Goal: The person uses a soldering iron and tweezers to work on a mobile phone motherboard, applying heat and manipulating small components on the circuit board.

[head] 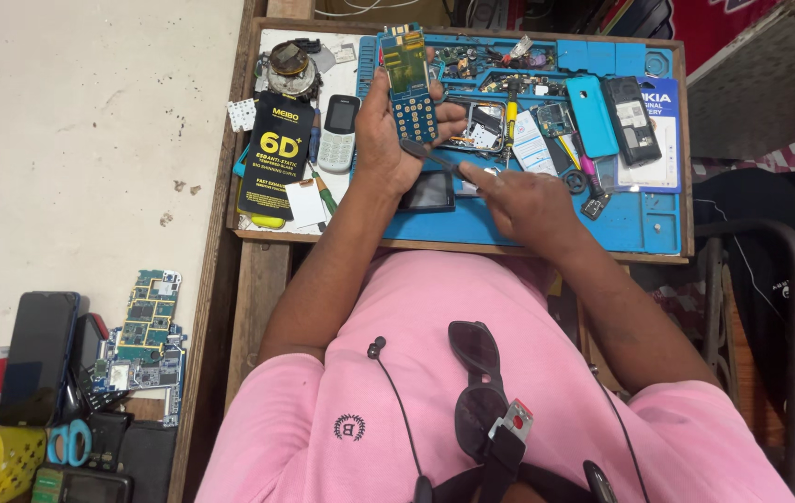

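Observation:
My left hand [388, 130] holds up a bare phone circuit board [410, 79] with a small screen on top and a blue keypad grid below. My right hand [523, 200] grips a thin dark tool [430, 156] whose tip reaches toward the lower edge of the board. Both hands hover over a blue work mat [519, 228] set in a wooden tray. A small dark screen part [428, 191] lies on the mat just under my hands.
On the mat lie a grey keypad phone [337, 132], a blue phone cover [590, 114], a black phone back [631, 118], a black packet [276, 154] and small parts. At lower left sit circuit boards [146, 331], a black phone [36, 354] and scissors [68, 441]. A chair [770, 279] stands right.

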